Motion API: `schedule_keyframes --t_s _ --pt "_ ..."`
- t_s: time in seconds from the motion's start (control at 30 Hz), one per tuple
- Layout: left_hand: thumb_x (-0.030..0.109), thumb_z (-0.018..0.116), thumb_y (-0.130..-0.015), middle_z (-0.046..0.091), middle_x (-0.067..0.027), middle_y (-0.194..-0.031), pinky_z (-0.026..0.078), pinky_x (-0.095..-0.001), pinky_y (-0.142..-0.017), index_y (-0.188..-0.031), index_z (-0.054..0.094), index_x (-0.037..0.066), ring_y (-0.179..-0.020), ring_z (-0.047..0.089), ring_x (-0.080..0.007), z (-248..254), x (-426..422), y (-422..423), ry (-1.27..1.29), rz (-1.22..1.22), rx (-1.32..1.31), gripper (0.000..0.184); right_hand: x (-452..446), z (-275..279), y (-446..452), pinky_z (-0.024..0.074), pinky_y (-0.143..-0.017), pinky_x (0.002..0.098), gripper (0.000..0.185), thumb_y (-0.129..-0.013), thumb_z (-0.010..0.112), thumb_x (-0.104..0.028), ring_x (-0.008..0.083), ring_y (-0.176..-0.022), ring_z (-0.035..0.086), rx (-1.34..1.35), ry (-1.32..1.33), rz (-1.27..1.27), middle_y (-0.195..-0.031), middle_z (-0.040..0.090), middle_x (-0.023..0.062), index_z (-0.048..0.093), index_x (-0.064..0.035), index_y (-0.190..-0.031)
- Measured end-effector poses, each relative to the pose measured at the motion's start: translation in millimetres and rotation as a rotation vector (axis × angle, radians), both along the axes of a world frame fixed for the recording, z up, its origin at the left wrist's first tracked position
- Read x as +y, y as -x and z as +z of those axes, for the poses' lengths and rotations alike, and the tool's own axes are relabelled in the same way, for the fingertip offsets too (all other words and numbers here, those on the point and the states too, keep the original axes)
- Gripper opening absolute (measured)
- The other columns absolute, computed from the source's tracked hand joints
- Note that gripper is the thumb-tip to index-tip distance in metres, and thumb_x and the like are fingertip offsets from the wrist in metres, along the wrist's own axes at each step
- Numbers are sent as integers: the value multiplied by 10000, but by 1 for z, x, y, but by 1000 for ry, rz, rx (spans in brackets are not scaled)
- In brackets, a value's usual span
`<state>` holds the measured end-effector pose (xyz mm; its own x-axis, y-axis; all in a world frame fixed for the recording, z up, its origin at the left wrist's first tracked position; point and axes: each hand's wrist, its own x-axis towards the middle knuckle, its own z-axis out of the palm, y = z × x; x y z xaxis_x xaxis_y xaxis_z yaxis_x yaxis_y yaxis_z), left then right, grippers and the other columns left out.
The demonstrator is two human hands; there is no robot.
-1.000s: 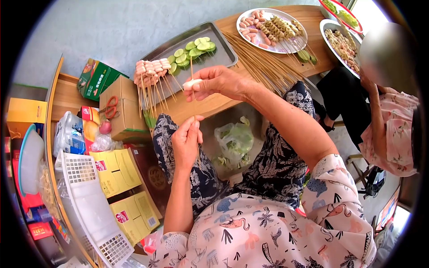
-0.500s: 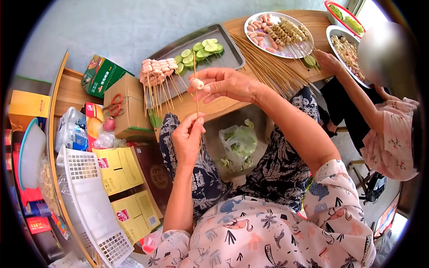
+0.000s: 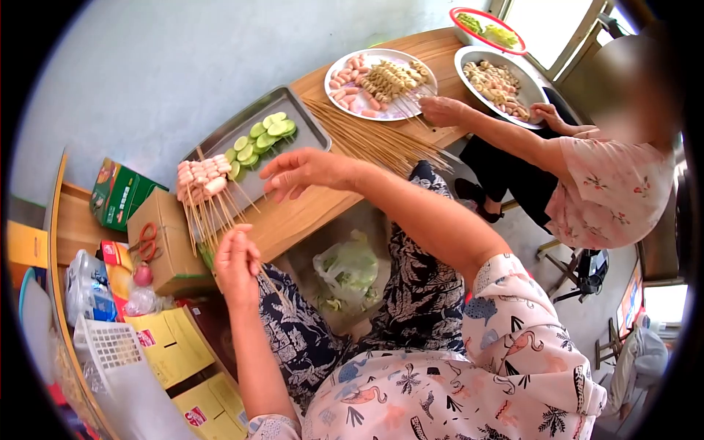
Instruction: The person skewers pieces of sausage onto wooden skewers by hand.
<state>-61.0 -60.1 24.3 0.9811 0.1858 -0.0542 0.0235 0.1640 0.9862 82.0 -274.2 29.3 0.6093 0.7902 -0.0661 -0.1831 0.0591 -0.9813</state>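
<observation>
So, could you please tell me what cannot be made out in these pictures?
All in the head view:
- Skewer, the gripped stretch: hidden by the fingers of the left hand.
- Pink pieces, their full number: lower ones hidden by those on top.
- Bag, its exact contents: veiled by cloudy plastic.
- Basket, its near end: cut off by the bottom edge.
- Green box, its print: too small to read.

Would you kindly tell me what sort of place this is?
Probably a food-preparation corner, at home or in a small eatery: a wooden table holds bare skewers, a metal tray of skewered food, and a plate of filled skewers.
</observation>
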Motion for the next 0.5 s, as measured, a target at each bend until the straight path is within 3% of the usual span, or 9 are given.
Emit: schedule_keyframes --t_s 0.2,0.27,0.33,0.37,0.43,0.5 --pt "236 517 -980 495 15 -638 291 -165 -413 -1066 592 35 -467 374 -29 -8 22 -32 254 -27 -17 231 -64 -5 -63 534 -733 282 324 -915 568 -229 155 -878 661 -104 254 -309 -1019 665 71 596 3 -1140" --pt "241 516 -981 497 13 -638 297 -167 -415 -1059 594 36 -467 376 -29 -8 19 -31 255 -39 -16 233 -98 -47 -101 539 -695 330 327 -865 600 -190 208 -861 674 -216 452 -460 -984 676 139 597 -11 -1139" --pt "245 520 -980 498 13 -638 298 -162 -418 -1051 597 38 -468 375 -29 -9 14 -28 180 -98 1 233 -130 -93 -129 511 -743 356 325 -897 574 -246 242 -869 661 -692 901 -584 -948 674 149 611 -68 -1166" --pt "249 525 -977 503 12 -634 296 -157 -422 -1042 604 39 -469 376 -28 -6 9 -26 155 -93 30 234 -138 -110 -135 511 -743 356 325 -897 574 -246 242 -869 661 -688 900 -582 -948 674 149 611 -68 -1166" --pt "243 522 -978 493 9 -628 296 -163 -412 -1052 598 38 -458 377 -33 -7 8 -26 144 -116 61 231 -145 -126 -140 486 -771 398 314 -898 560 -255 320 -900 646 -681 1044 -811 -967 663 195 605 -115 -1175" --pt "244 524 -976 484 7 -621 297 -170 -397 -1059 592 39 -441 374 -38 -8 6 -27 118 -140 104 231 -145 -133 -146 484 -788 418 296 -906 543 -258 341 -938 633 -695 1115 -791 -1010 653 200 608 -109 -1153"
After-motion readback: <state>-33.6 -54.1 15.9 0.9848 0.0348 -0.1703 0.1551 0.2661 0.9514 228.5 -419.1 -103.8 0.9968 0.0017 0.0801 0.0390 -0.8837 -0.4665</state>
